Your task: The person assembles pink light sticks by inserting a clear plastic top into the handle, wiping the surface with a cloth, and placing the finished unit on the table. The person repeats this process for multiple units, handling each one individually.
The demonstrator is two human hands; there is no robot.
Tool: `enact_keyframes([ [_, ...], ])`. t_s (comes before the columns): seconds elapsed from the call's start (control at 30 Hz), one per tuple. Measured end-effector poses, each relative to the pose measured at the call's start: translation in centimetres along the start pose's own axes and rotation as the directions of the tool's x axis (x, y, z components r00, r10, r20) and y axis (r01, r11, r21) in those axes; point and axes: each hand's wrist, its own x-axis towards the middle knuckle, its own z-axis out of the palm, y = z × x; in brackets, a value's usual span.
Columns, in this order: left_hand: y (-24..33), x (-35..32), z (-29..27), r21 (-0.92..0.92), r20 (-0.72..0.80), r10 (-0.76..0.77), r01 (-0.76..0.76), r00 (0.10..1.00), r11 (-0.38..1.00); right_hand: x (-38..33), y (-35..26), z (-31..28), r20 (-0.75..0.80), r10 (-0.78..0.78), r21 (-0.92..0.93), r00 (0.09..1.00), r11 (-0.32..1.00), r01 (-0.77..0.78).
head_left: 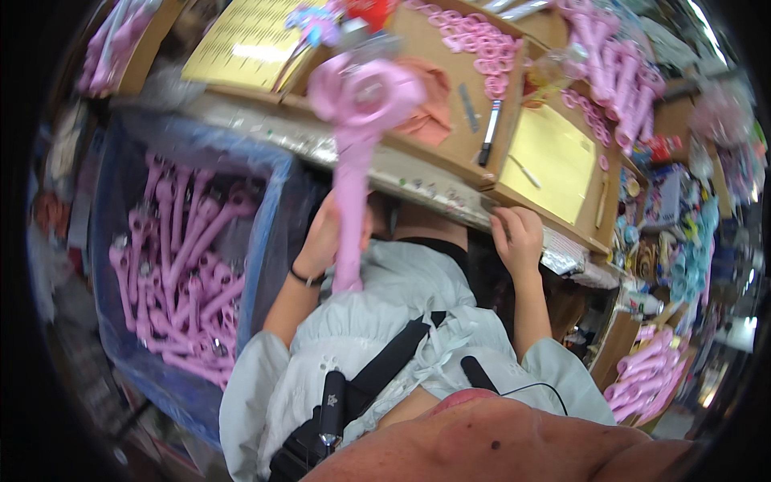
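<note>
My left hand is closed around a pink plastic toy wand. The wand stands upright in front of me, with a wide ringed head at the top, blurred by motion. The wand's shaft partly hides the fingers. My right hand rests by the front edge of the workbench, its fingers loosely bent and nothing visible in them. To my left, a bin lined with blue plastic holds many similar pink wands.
A cardboard tray on the bench holds small pink rings, a marker and an orange cloth. Yellow sheets lie in the right tray. More pink wand parts are heaped at the far right, others in a box nearer.
</note>
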Motion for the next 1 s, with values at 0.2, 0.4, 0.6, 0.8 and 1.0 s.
enact_keyframes([
  [0.2, 0.9, 5.0, 2.7, -0.371, 0.224, -0.248, 0.318, 0.943, 0.873, -4.0, 1.3, 1.9, -0.099, -0.068, -0.224, 0.993, 0.974, 0.044],
  [0.4, 0.0, 5.4, 4.8, -0.363, 0.152, -0.332, 0.365, 0.931, 0.857, -2.0, -0.2, 1.1, -0.229, -0.007, 0.205, 0.973, 0.977, 0.055],
  [0.6, -0.6, 4.9, 5.5, -0.255, 0.013, -0.318, 0.311, 0.948, 0.916, 3.4, -6.2, 3.1, -0.181, 0.091, 0.517, 0.979, 0.856, 0.015],
  [0.8, 0.0, 4.8, 5.7, -0.245, -0.027, -0.353, 0.336, 0.935, 0.91, 6.5, -7.9, 3.7, -0.181, -0.064, 0.433, 0.981, 0.891, 0.138],
  [1.0, -0.3, 4.7, 5.7, -0.221, -0.046, -0.331, 0.314, 0.942, 0.923, 6.5, -7.1, 3.8, -0.24, -0.249, 0.318, 0.938, 0.893, 0.318],
])
